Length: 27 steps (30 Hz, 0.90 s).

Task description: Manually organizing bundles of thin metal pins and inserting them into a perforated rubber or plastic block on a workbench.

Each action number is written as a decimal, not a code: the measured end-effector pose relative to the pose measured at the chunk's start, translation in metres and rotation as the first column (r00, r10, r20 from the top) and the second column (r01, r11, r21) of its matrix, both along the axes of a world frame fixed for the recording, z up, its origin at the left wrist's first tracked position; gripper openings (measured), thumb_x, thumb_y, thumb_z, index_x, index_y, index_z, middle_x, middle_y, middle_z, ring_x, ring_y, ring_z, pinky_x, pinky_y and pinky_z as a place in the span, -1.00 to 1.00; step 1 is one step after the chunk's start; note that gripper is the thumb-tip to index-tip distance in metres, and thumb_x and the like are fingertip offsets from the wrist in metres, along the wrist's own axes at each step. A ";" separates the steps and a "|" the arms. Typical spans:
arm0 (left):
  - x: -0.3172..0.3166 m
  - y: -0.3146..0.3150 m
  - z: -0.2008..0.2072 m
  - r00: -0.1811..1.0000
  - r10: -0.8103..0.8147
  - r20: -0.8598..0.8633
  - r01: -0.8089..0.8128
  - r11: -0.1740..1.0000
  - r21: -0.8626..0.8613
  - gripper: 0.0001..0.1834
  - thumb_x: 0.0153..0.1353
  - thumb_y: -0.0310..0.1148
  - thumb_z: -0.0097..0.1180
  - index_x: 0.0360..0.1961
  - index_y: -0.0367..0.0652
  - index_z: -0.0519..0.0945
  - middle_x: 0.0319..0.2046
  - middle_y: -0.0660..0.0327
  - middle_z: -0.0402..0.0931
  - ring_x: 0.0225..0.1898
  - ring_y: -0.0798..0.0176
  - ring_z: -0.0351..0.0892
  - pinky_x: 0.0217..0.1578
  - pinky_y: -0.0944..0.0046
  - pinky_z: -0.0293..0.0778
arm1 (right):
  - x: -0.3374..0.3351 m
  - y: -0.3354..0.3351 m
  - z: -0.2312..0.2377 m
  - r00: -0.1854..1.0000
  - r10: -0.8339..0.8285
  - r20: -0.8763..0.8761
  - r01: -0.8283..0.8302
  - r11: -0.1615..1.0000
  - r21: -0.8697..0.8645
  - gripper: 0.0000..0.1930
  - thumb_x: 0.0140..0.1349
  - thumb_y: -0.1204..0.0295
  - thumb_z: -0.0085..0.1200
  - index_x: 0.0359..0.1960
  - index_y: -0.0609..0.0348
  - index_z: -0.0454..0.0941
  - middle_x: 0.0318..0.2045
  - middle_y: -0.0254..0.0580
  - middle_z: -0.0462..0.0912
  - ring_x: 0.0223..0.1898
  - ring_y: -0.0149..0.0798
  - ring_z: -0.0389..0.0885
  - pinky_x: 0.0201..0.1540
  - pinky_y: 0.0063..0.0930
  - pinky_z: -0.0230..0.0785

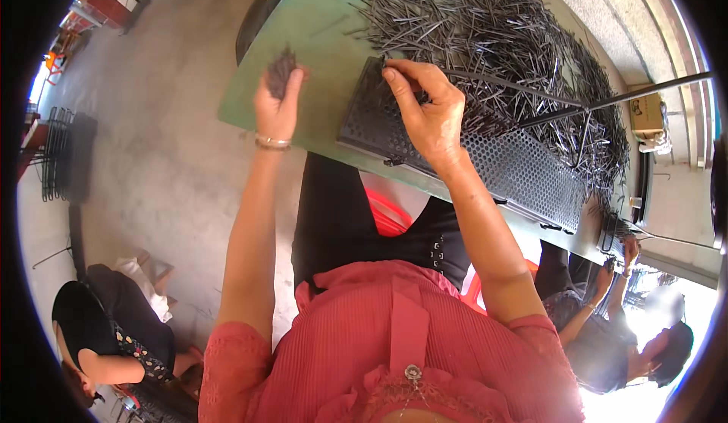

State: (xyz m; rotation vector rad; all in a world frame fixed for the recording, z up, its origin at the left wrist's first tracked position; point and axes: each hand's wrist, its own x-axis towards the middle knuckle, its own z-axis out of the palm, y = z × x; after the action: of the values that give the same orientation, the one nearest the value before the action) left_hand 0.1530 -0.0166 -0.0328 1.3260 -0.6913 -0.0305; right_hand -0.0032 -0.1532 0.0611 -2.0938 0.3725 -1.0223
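My left hand is raised over the left end of the green table, closed around a small bundle of thin dark sticks; motion blurs it a little. Thumb and forefinger of my right hand pinch together at the far left corner of a black perforated board. What sits between those fingertips is too small to tell. The board is full of round holes and lies along the table's near edge. Behind it spreads a large heap of loose dark thin sticks.
A dark metal rod crosses above the heap from the right. The green tabletop ends left of my left hand. One person sits at lower left; another works at the table's right end. A cardboard box stands by the wall.
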 end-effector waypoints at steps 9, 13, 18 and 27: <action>0.008 -0.007 -0.042 0.979 0.078 -0.187 -0.046 0.985 0.167 -0.78 0.19 -0.34 0.14 -0.32 -0.32 0.49 -0.48 0.19 0.55 -0.49 0.36 0.48 -0.43 0.36 0.40 | 0.012 -0.011 -0.017 0.996 0.024 -0.086 -0.053 0.934 -0.353 -0.88 0.02 0.52 0.23 -0.37 0.23 0.63 -0.40 -0.17 0.63 -0.40 -0.19 0.56 -0.30 -0.41 0.41; -0.011 0.019 -0.001 0.679 -0.201 -0.706 0.181 0.978 -0.105 -0.77 0.24 -0.31 0.09 -0.19 -0.25 0.47 -0.41 0.26 0.51 -0.45 0.43 0.44 -0.50 0.43 0.36 | 0.013 -0.006 -0.018 0.992 -0.012 -0.128 -0.056 0.855 -0.515 -0.90 -0.04 0.50 0.24 -0.44 0.17 0.61 -0.36 -0.25 0.56 -0.36 -0.15 0.48 -0.27 -0.32 0.32; -0.053 0.041 0.026 0.249 -0.554 -0.794 0.279 0.827 -0.489 -0.74 0.26 -0.30 0.06 -0.13 -0.23 0.46 -0.40 0.27 0.48 -0.40 0.42 0.47 -0.46 0.45 0.40 | 0.010 0.010 0.002 0.978 0.105 -0.180 -0.121 0.989 -0.083 -0.82 0.06 0.42 0.22 -0.36 0.28 0.62 -0.40 -0.14 0.59 -0.43 -0.18 0.52 -0.35 -0.37 0.38; -0.129 0.043 0.064 0.350 -0.353 -0.868 0.389 0.898 -0.208 -0.72 0.26 -0.31 0.03 -0.09 -0.28 0.45 -0.32 0.15 0.54 -0.36 0.30 0.54 -0.43 0.32 0.52 | -0.020 0.018 0.017 0.763 0.589 -0.267 -0.095 0.510 0.855 -0.82 0.15 0.49 0.14 -0.31 0.40 0.58 -0.50 -0.24 0.62 -0.39 -0.48 0.56 -0.39 -0.58 0.38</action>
State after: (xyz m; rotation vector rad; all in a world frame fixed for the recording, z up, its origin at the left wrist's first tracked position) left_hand 0.0237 0.0268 0.0310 0.9377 -0.0222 -1.0865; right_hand -0.0233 -0.1354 0.0781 -1.4239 0.5175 0.0882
